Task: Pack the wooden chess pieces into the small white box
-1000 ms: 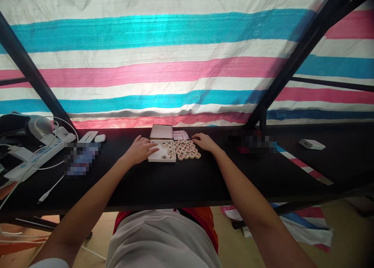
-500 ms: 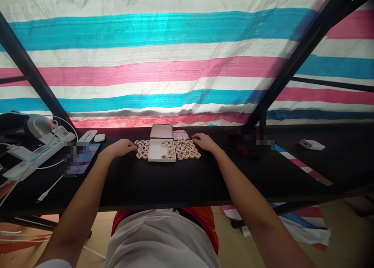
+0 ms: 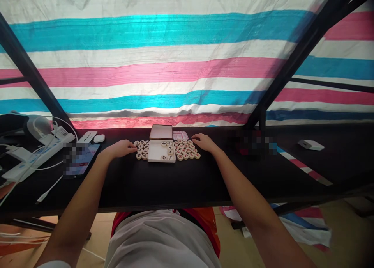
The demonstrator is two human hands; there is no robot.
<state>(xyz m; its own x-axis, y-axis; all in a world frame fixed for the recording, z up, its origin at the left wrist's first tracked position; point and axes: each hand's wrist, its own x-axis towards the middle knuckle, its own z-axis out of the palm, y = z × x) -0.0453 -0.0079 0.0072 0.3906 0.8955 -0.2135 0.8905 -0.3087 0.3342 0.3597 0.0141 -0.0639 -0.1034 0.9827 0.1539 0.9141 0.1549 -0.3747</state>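
Observation:
A white box point(image 3: 154, 158) lies on the black table, with several black-marked Chinese chess pieces point(image 3: 170, 152) along its right and lower inside. Left of the box sit rows of black-marked Chinese chess pieces point(image 3: 142, 146); my left hand point(image 3: 124, 147) rests at their outer edge, fingers stretched toward them, thumb by the nearest disc. Red-marked Chinese chess pieces point(image 3: 187, 149) lie in rows on the right. By their upper right corner is my right hand point(image 3: 203, 141), its fingers loosely bent and apart, nothing seen in it. Behind the box stands its lid point(image 3: 161, 132).
Pink printed paper slips point(image 3: 180, 135) lie behind the red-marked pieces. To the left are a phone point(image 3: 83, 162), a white cable point(image 3: 48, 190) and a power strip point(image 3: 37, 157). A white charger point(image 3: 311, 144) lies far right. A striped sheet point(image 3: 163, 73) hangs behind the table.
Almost nothing differs: both hands stay by the same groups of pieces, and the view has shifted very slightly.

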